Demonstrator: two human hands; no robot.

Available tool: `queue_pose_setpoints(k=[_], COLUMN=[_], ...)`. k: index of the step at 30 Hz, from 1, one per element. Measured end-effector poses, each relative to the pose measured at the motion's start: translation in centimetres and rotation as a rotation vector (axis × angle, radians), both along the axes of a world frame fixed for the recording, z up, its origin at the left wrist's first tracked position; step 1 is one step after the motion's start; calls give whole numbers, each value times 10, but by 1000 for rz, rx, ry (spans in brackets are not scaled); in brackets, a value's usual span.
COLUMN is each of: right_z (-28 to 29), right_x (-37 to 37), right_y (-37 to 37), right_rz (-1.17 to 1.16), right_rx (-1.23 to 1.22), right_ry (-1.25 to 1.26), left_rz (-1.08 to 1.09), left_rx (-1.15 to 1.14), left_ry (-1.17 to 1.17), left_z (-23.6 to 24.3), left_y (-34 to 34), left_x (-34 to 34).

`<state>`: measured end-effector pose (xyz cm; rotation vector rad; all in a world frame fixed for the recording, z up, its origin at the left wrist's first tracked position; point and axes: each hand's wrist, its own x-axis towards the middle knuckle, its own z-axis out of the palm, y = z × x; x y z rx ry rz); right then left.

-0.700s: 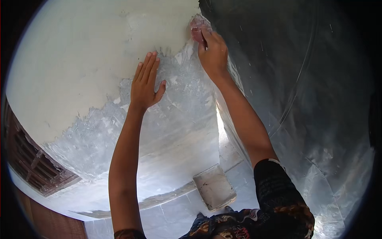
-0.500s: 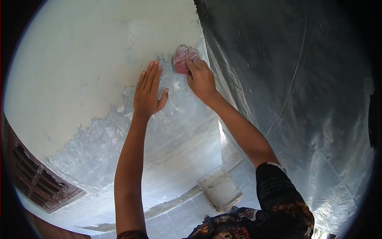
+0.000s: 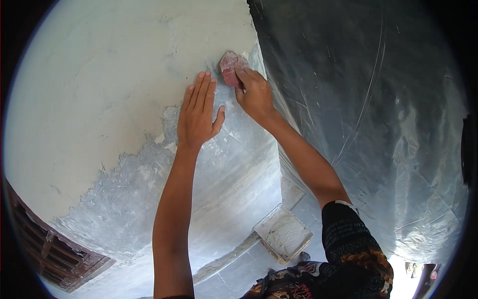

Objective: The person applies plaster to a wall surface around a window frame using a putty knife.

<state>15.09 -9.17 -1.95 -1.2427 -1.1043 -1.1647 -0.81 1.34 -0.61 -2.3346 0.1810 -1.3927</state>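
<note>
My right hand [image 3: 256, 95] pinches a reddish, plaster-smeared flat scraper [image 3: 231, 68] against the wall, close to its right edge. The fingers curl over the scraper's lower right side. Just left of it, my left hand [image 3: 199, 110] lies flat on the wall [image 3: 99, 84], fingers together and pointing up, thumb held out. Nothing is in that hand. Around both hands the wall shows a ragged border between a smooth cream coat above and a rough grey-white patch [image 3: 134, 194] below.
Dark plastic sheeting [image 3: 343, 89] hangs along the wall's right edge. On the tiled floor below stands a square tray [image 3: 284, 233] smeared with pale plaster. A brown wooden grille [image 3: 55, 254] is at the lower left.
My left hand has shifted a little right and up in the view. The scraper and right hand sit slightly higher and further right. The whole scene has also shifted a little.
</note>
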Motion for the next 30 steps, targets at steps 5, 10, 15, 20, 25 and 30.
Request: queue_pose_setpoints(k=[5,10,15,20,25,30], right_z=[24,62,3,26,77,-14], right_x=[-10,58,20,0,65,22], right_y=[-41,-25,-2,-37,-21,-16], right_rz=[151,-77,-118,90,-171,-20], right_rx=[-45,96,-77,-183,8,-237], right_ry=[330,139,98,221,35,-4], left_rz=[20,0,21,48,57,111], left_rx=[16,7,-1,23,30,35], left_ry=[5,8,2,7,-10,-8], left_z=[2,0,-1,0,-3,-3], left_y=[1,-1,5,1,0,4], left_x=[-3,5,-2,0,7,-1])
